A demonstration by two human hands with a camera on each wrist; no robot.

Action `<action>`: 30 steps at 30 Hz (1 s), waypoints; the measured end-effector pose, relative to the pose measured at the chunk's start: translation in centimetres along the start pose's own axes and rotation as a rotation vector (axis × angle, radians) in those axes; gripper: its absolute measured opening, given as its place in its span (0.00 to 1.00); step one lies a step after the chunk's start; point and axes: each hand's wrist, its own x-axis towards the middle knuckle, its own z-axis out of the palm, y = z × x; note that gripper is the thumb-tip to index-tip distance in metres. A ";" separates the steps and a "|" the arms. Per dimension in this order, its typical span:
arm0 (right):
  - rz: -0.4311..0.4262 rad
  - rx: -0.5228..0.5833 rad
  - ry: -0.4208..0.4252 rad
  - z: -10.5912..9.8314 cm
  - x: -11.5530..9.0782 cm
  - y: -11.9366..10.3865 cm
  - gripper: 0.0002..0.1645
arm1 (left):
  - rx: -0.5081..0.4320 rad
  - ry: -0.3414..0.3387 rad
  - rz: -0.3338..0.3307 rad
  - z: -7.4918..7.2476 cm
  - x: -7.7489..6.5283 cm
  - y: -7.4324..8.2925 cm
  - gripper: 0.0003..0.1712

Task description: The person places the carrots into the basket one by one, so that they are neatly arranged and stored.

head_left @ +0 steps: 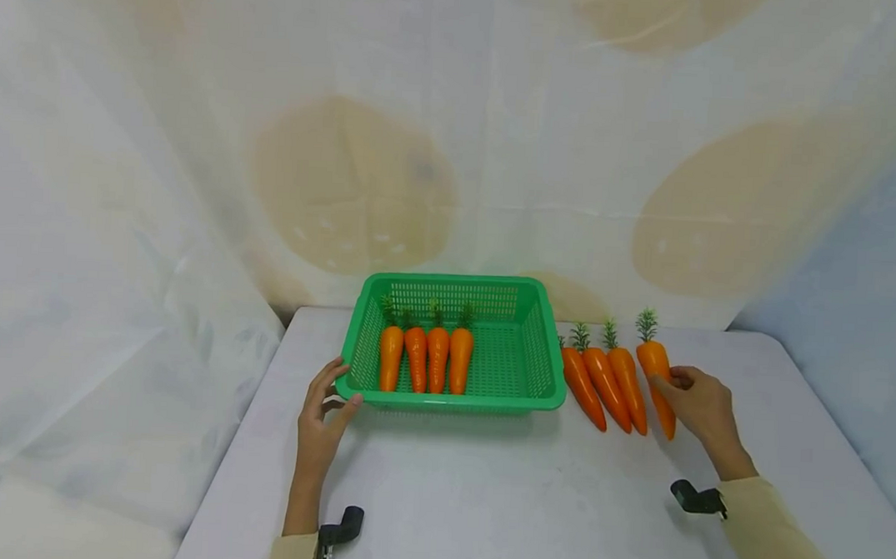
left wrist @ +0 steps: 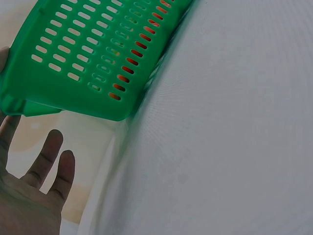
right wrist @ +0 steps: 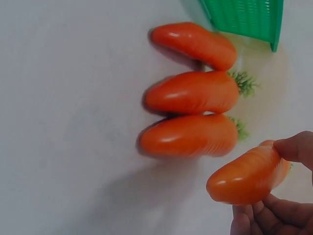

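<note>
My left hand is at the near left corner of a green plastic basket, gripping its rim between thumb and index finger. In the left wrist view the other fingers spread below the basket's edge. Several orange toy carrots lie side by side in the basket's left half, green tops pointing away. Over on the right, my right hand pinches another carrot between thumb and fingers. To its left, three carrots lie slanted on the table, close to the basket's right side.
A white-covered table carries everything. Behind it hangs a pale sheet with large tan spots, and more white cloth drapes at the left. Each wrist wears a small black camera mount.
</note>
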 end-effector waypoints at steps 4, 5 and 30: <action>-0.030 0.009 0.002 -0.3 -0.4 -1.0 0.43 | -0.006 -0.001 0.005 0.0 0.0 0.0 0.29; -0.040 0.013 0.003 -0.4 -0.5 -1.4 0.43 | -0.004 -0.002 0.005 0.0 0.0 0.0 0.29; -0.147 0.062 -0.033 -1.2 -1.4 -7.3 0.45 | 0.004 -0.004 0.019 0.0 0.1 0.6 0.30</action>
